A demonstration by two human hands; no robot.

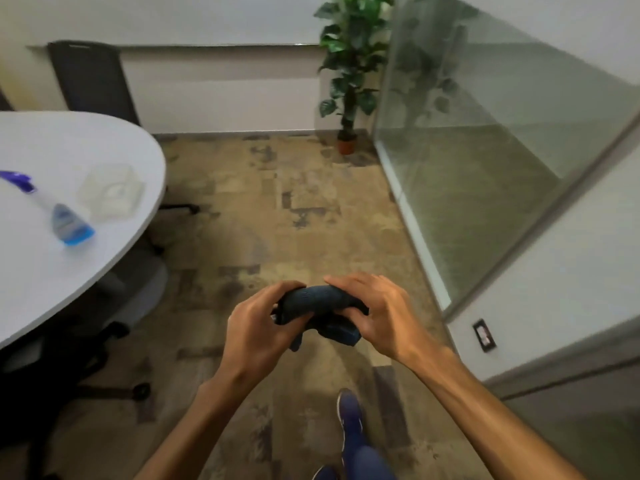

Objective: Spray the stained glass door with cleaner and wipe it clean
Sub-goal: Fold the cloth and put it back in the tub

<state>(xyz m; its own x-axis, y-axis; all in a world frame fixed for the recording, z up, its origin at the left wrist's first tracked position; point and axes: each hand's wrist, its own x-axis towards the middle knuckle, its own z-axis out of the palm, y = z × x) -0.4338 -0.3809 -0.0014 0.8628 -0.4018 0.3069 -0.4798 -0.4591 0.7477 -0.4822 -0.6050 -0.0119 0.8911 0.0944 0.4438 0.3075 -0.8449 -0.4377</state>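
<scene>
Both my hands hold a bunched dark blue cloth (320, 299) in front of me above the floor. My left hand (258, 325) grips its left end with curled fingers. My right hand (375, 315) grips the right end, thumb underneath. The glass door (485, 140) stands to my right, hazy with a reflection of the plant. A spray bottle (65, 221) with blue liquid and a purple trigger head lies on the white table (52, 282) at the left, away from both hands.
A clear plastic container (110, 192) sits on the table near the bottle. A dark office chair (93, 77) stands behind the table. A potted plant (349, 74) is in the far corner. A wall outlet (484, 335) is low on the right wall. My shoe (350, 415) is on the patterned carpet.
</scene>
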